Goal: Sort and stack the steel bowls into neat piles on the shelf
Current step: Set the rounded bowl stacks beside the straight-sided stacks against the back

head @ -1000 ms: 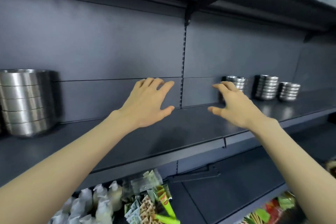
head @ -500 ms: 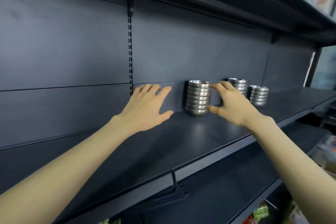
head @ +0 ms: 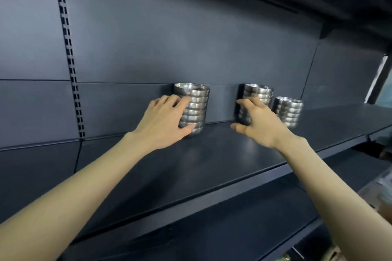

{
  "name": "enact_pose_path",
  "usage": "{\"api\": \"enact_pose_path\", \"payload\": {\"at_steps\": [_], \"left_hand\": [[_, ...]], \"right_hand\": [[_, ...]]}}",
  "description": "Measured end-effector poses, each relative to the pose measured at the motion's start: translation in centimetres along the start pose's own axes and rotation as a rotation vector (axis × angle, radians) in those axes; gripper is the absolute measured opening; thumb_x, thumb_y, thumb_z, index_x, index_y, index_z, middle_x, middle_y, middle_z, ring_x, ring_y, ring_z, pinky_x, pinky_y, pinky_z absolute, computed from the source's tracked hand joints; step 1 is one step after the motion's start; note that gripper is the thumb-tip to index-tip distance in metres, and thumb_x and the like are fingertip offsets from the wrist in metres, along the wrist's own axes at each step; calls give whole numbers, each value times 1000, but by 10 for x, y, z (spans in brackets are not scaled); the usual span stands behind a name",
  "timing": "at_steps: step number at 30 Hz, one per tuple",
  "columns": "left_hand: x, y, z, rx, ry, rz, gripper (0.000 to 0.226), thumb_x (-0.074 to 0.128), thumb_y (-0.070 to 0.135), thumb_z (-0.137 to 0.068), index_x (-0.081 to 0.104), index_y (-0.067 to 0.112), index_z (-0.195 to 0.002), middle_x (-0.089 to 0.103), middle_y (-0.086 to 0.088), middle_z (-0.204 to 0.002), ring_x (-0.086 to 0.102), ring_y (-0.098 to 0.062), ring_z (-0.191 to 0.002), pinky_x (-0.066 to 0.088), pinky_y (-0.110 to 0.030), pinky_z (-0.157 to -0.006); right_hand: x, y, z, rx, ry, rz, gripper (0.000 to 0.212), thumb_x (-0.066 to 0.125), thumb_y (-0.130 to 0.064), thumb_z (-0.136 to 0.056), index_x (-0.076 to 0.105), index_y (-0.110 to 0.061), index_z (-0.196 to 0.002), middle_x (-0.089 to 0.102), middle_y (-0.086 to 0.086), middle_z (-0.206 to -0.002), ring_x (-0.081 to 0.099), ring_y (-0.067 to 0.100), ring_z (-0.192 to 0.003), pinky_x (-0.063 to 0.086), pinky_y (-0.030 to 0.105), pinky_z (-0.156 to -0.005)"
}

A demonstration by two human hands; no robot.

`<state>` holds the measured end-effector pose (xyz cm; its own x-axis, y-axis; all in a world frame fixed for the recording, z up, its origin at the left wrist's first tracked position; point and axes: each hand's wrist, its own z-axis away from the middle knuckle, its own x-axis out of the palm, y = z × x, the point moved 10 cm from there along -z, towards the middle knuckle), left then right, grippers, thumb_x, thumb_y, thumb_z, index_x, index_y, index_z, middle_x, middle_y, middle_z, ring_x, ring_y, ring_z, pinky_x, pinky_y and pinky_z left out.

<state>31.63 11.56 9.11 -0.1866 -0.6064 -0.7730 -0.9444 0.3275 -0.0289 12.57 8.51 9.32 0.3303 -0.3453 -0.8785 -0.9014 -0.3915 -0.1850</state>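
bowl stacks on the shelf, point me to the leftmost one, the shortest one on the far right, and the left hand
leftmost bowl stack point(head: 196, 99), head view, on the side wall of an upper bowl
shortest bowl stack point(head: 289, 110), head view, on its middle bowls
left hand point(head: 163, 122), head view, on the back of the hand

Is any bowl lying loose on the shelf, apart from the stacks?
No: every bowl in view sits in one of three stacks, the left stack, middle stack and right stack, and the shelf around them is bare.

Left hand point(head: 163, 124) now reaching the left bowl stack point(head: 194, 110), fingers and thumb on its left side, right hand point(head: 262, 125) moved from that stack to cover the middle stack point(head: 257, 99), view swung rightward along the shelf point(head: 212, 165)
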Motion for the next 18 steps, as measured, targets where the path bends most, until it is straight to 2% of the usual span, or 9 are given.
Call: {"api": "enact_pose_path", "payload": {"at_steps": [8,13,18], "left_hand": [[48,-16,-42,-195,4,51,73,56,51,-88,29,17,-146,40,-5,-143,39,-26,-127,32,-39,-102],[77,-51,-54,-363,80,214,87,61,57,-83,21,18,-149,31,-4,-148,35,-25,-133,36,-41,-103],[108,-82,-68,-498,171,534,103,68,62,-72,15,20,-150,25,1,-151,30,-14,-137,28,-25,-100]], "right_hand": [[48,43,-65,-93,-67,-119,71,67,-38,-88,33,-15,-146,31,3,-150,44,29,-129,39,44,-106],[93,47,-109,-143,-93,-233,75,70,-40,-85,33,-17,-147,35,2,-148,42,27,-132,37,44,-107],[138,47,-140,-126,-167,-508,96,77,-47,-76,22,-19,-151,33,4,-153,37,22,-137,36,36,-109]]}}
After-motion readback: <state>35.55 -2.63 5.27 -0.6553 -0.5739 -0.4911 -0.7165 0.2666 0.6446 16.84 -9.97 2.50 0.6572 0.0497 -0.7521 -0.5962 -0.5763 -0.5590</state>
